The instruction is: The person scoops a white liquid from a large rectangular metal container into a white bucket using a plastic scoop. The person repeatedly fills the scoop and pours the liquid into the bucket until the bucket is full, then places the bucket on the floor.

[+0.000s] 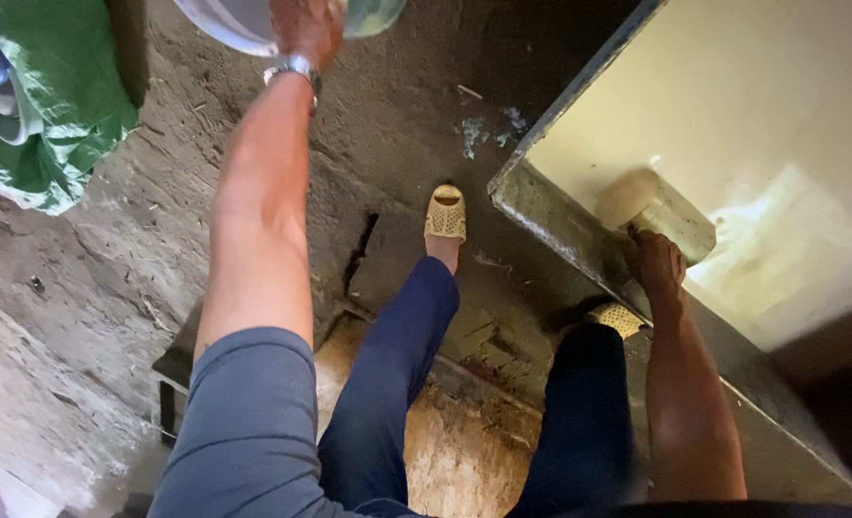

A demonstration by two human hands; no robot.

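From the head view, I am reaching my left hand (pixel 303 27) far ahead, its grip closing on the rim of a white basin (pixel 223 24). My right hand (pixel 654 261) is gripping a pale cylindrical block (pixel 658 211) lying on the cream surface (pixel 781 115) at right. Doing this well, I judge, is keeping the basin level and the block steady above the dirt floor (pixel 81 288).

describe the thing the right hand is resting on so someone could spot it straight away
Start at the big pale cream-coloured slab with a grey metal edge filling the upper right. Near that edge the right hand grips a short dull-metal cylinder with a round beige end, lying on its side. It is the only object on the slab.
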